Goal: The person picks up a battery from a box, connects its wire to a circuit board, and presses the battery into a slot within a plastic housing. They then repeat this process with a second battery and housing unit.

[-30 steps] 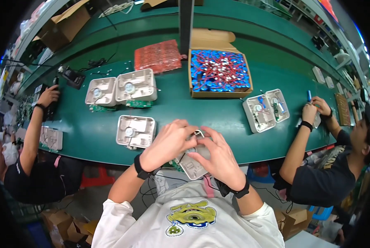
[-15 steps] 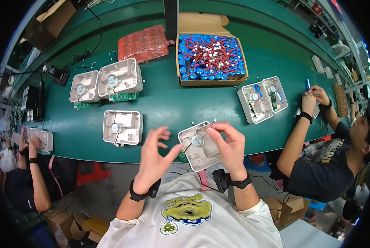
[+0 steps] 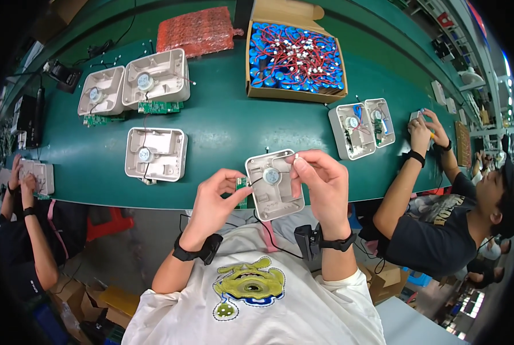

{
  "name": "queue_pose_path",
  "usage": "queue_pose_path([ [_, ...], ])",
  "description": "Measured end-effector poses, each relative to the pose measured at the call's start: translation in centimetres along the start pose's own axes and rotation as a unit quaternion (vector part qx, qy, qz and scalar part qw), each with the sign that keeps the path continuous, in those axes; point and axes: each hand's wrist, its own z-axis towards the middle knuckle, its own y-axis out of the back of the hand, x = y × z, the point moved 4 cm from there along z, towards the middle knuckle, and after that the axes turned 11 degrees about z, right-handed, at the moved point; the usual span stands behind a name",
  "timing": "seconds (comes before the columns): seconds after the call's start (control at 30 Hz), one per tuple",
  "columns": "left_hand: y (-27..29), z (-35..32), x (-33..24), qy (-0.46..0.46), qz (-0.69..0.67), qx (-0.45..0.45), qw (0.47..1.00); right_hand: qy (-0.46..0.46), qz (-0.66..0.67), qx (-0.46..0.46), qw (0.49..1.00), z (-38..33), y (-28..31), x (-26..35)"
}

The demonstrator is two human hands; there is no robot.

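A light grey plastic housing [image 3: 286,198] with a round speaker [image 3: 271,176] inside lies open side up at the table's front edge, before me. Beside its left wall, my left hand [image 3: 214,198] is closed, thumb against fingers, on a small green circuit board [image 3: 242,185]. A dark wire runs from the speaker toward that board. My right hand [image 3: 323,184] pinches a small white plug [image 3: 296,156] at the housing's upper right corner, its other fingers curled beside the wall. The fingertips of my left hand are partly hidden behind the board.
Another housing [image 3: 131,155] lies to the left, two more [image 3: 183,77] behind it with green boards alongside. A carton [image 3: 297,95] of blue battery packs stands at the back, beside a red bubble-wrap bundle [image 3: 196,31]. Paired housings [image 3: 338,135] sit right, near a co-worker's hands [image 3: 426,135].
My left hand has gone from open and spread to closed on the circuit board beside the housing. My right hand stays at the housing's upper right corner. The whole view has shifted somewhat.
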Motion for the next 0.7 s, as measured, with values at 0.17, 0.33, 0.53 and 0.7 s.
queue_pose_path([
  [0.17, -0.6, 0.2, 0.6, 0.001, -0.084, -0.011, 0.996, 0.012, -0.291, 0.085, 0.953, 0.0, -1.8, -1.1],
  [0.33, -0.6, -0.2, 0.3, 0.024, -0.094, -0.014, 0.995, 0.117, -0.408, 0.086, 0.901, -0.2, -2.8, -2.2],
  [0.53, -0.8, -0.5, -0.9, -0.061, 0.015, -0.081, 0.995, 0.142, -0.452, 0.093, 0.876, -0.7, -3.8, -2.0],
  [0.7, -1.4, -0.8, -0.7, -0.101, 0.04, -0.129, 0.986, 0.133, -0.487, 0.096, 0.858, -1.1, -3.9, -3.2],
])
